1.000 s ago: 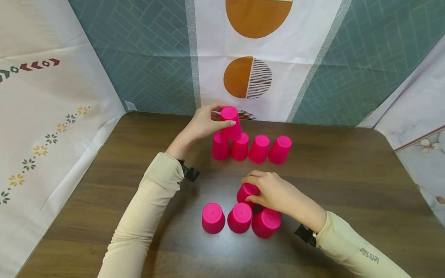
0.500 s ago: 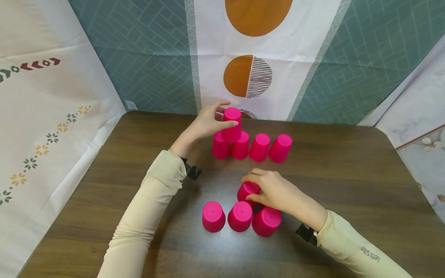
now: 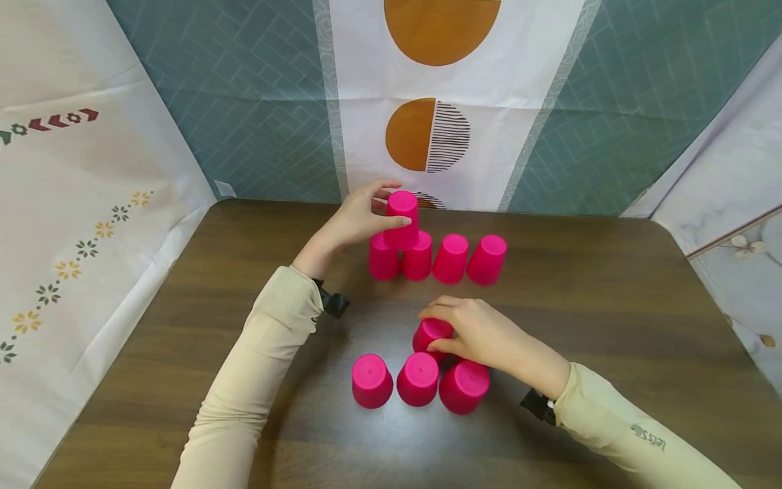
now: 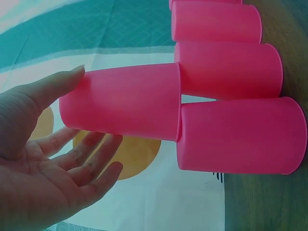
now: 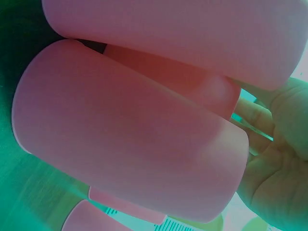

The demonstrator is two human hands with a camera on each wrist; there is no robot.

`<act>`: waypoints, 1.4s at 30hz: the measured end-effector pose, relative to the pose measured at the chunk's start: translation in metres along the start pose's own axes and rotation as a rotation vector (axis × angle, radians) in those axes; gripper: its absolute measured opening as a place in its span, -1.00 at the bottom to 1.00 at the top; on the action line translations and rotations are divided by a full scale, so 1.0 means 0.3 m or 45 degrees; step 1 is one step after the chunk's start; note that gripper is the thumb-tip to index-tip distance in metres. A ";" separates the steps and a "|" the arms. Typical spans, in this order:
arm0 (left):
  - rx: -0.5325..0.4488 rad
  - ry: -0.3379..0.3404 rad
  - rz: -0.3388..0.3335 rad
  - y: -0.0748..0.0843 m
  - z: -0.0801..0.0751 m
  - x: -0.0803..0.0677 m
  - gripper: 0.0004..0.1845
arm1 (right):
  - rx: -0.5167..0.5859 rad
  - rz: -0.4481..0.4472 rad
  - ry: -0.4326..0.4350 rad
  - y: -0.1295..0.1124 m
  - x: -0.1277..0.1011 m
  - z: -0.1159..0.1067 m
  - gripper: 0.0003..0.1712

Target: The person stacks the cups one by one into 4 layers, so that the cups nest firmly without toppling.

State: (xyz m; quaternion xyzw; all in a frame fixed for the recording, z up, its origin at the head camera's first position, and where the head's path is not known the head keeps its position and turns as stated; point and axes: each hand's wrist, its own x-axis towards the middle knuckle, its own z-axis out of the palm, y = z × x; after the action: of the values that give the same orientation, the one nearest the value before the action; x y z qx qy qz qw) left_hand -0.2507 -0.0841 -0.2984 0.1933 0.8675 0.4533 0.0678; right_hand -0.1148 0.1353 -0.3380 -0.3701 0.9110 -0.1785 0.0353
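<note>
Upside-down pink cups stand on a brown table [image 3: 611,326]. A back row of four cups [image 3: 451,258] carries one more cup [image 3: 402,219] resting on its two left cups. My left hand [image 3: 374,212] is around that top cup: the thumb touches its side and the fingers are straight behind it, as the left wrist view shows of the hand [image 4: 62,159] and cup [image 4: 125,101]. Near me stands a row of three cups [image 3: 418,378]. Just behind it my right hand [image 3: 473,333] grips another cup [image 3: 432,336], seen close with the palm [image 5: 276,159] in the right wrist view.
Patterned cloth walls close in the table at the back [image 3: 440,129], left [image 3: 91,224] and right [image 3: 721,183]. Bare wood lies left and right of the cups and along the near edge. Both arms wear beige sleeves [image 3: 256,380].
My left fingers have loosened and spread away from the top cup, which stays on the back row. My right hand keeps its grip and has barely moved.
</note>
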 end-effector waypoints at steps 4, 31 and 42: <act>0.025 -0.004 -0.006 0.012 -0.001 -0.001 -0.28 | 0.008 -0.008 0.006 0.001 -0.003 0.000 -0.46; 0.195 -0.312 0.007 -0.019 0.061 -0.536 -0.32 | 0.081 -0.067 -0.109 0.032 0.008 -0.062 -0.30; 0.022 -0.228 -0.056 -0.065 0.177 -0.711 -0.31 | -0.046 -0.142 -0.046 0.124 0.061 -0.191 -0.26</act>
State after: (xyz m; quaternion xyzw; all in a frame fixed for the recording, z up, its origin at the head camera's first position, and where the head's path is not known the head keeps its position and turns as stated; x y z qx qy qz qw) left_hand -0.0449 -0.1383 -0.3572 0.2144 0.8660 0.4250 0.1534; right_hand -0.1640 0.1646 -0.2963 -0.4240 0.8913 -0.1570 0.0349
